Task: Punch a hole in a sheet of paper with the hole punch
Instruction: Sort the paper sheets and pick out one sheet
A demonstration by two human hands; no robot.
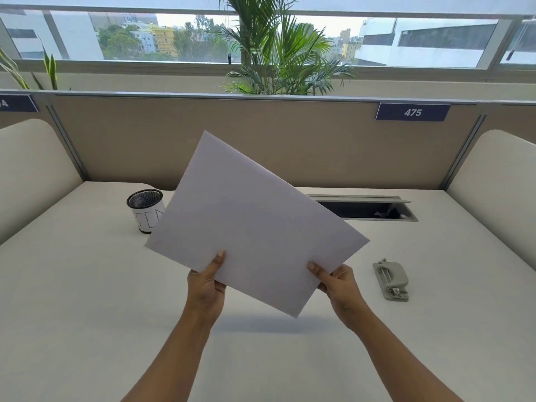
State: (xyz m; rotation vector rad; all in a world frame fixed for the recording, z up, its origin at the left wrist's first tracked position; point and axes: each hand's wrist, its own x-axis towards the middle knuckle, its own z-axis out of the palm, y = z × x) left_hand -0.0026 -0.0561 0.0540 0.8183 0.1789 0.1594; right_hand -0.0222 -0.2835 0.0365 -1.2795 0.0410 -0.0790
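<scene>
I've got the paper (pixel 255 224) pinched in both hands, left hand (pixel 206 285) and right hand (pixel 338 285), tilted above the desk (pixel 87 285); hole punch (pixel 391 280) lies untouched, right. Nothing punched yet.

Matt paper sheet (pixel 255 219), mesh cup (pixel 145 203)

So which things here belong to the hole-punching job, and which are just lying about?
Job: sheet of paper, pinched at its lower edge by the left hand and right hand, off the desk; hole punch, on the desk to the right, untouched.
Lying about: mesh cup, open cable hatch, plate marked 475, palm plant.
</scene>
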